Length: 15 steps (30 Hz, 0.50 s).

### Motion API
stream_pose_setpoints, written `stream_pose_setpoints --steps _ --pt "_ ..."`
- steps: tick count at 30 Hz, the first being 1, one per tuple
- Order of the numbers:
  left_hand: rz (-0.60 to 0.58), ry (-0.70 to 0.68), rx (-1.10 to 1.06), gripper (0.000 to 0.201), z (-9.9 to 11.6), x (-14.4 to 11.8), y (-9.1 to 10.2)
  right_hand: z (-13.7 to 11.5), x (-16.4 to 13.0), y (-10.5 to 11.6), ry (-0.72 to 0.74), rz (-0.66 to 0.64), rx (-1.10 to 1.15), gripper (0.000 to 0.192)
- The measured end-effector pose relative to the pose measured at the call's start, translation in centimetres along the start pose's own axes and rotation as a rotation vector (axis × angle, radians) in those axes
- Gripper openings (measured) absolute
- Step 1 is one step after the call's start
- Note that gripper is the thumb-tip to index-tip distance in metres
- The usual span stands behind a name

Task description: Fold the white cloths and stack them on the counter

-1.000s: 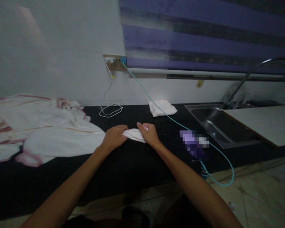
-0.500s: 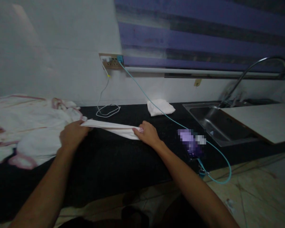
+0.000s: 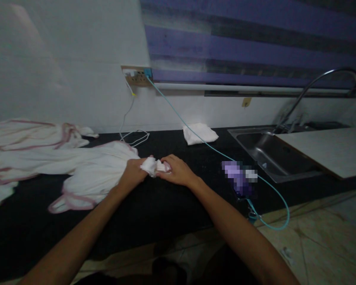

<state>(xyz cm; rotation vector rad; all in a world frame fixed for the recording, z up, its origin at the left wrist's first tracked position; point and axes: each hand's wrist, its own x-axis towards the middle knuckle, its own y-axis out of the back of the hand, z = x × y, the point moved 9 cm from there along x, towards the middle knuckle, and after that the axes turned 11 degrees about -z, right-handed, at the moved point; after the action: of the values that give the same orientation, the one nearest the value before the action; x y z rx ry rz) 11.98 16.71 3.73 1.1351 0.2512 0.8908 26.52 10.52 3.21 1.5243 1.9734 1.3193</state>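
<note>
A white cloth with pink edging [image 3: 97,168] lies spread over the left of the black counter, and it runs into my left hand [image 3: 132,172]. The fingers of that hand are wrapped round a gathered part of it. Close beside it, my right hand [image 3: 178,171] is closed on a bunched, pink-edged end of the cloth. Between the two hands the white fabric is crumpled into a short bunch. Both hands are just above the counter [image 3: 166,213], and folds hide some of the fingertips.
A folded white cloth [image 3: 200,133] lies by the wall. To the right are a blurred purple phone-like object [image 3: 239,180] with a teal cable [image 3: 286,209], a steel sink [image 3: 262,148], a tap [image 3: 310,85] and a pale board [image 3: 332,150]. A white cable [image 3: 139,136] hangs from a socket [image 3: 139,77].
My left hand has moved right, up to my right hand, dragging the pink-edged cloth along. The stretched strip between the hands is now bunched up. My right hand has barely moved.
</note>
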Motion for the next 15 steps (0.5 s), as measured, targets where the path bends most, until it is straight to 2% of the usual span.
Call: stream_pose_setpoints --steps 3,6,10,13,15 --pt "-0.112 -0.143 0.019 0.032 3.6 -0.2 -1.9 -0.7 0.2 -1.1 0.003 -0.105 -0.119 0.041" --pt "-0.158 -0.226 0.076 0.031 5.7 -0.6 -3.0 -1.1 0.1 -1.4 0.011 -0.149 -0.173 0.024" --pt "-0.124 -0.222 0.013 0.043 5.7 -0.6 -3.0 -0.4 0.0 -1.0 -0.122 -0.139 -0.111 0.021" --pt "-0.085 -0.172 -0.057 0.042 4.6 -0.5 -2.5 -0.1 0.0 -0.6 -0.210 -0.111 -0.076 0.018" --pt "-0.066 -0.147 -0.065 0.040 4.2 -0.4 -2.2 0.0 0.0 -0.4 -0.238 -0.096 -0.070 0.024"
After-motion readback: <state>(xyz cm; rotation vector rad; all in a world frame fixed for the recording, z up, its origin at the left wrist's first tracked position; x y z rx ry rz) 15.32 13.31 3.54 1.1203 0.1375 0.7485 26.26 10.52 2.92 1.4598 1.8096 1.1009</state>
